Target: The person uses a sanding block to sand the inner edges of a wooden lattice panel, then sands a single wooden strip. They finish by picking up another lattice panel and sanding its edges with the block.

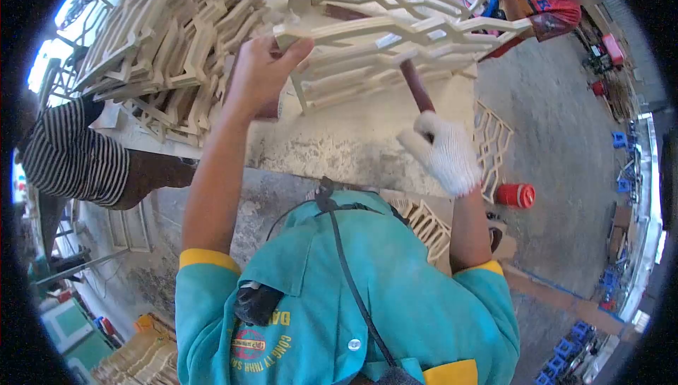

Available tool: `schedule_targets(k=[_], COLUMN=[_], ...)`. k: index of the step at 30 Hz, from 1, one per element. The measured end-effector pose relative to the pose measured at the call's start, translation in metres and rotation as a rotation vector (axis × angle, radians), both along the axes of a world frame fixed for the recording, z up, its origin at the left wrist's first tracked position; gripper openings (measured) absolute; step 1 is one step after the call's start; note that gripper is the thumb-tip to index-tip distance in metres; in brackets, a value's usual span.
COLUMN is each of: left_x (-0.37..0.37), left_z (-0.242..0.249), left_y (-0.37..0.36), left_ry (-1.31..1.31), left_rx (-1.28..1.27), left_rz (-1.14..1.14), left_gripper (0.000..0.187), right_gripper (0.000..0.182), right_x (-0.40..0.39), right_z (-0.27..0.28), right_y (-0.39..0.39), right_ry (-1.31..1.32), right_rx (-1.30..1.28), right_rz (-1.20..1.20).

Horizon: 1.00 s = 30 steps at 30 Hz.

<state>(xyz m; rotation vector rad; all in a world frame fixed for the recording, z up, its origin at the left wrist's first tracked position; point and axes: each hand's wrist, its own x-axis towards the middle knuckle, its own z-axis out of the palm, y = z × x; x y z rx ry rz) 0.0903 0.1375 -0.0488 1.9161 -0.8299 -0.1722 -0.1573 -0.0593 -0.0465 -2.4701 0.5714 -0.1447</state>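
My left hand (268, 67) is bare and closed around the left end of a pale wooden lattice panel (395, 31), which is tilted up above the worktable (353, 134). In a white knit glove, my right hand (445, 152) grips the lower end of a reddish-brown sanding strip (417, 87). The strip's upper end meets the underside of the lattice; its exact contact there is hard to see. Below my left wrist lies another reddish-brown piece (268, 110), partly hidden by my forearm.
A tall pile of lattice panels (169, 32) stands left on the table. A co-worker in a red shirt (544, 4) is at the far right, by more lattice. A striped sleeve (78, 152) reaches in at left. A red can-like container (515, 195) is right of the table.
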Motion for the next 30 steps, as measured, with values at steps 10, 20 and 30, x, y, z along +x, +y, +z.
schedule_targets(k=[10, 20, 30], left_x=[-0.030, -0.055, -0.055], left_z=[-0.038, -0.039, -0.039], left_y=[-0.015, 0.007, 0.007], left_ry=[0.147, -0.092, 0.016], left_rx=[-0.490, -0.597, -0.581], left_rz=[-0.162, 0.008, -0.006], left_gripper=[0.027, 0.024, 0.020], right_gripper=[0.040, 0.041, 0.025], right_x=[0.044, 0.033, -0.013], right_z=[-0.023, -0.014, 0.030], right_y=[0.004, 0.039, 0.092], right_ry=[0.070, 0.104, -0.097], right_rx=[-0.165, -0.146, 0.864], right_rz=[-0.068, 0.004, -0.185])
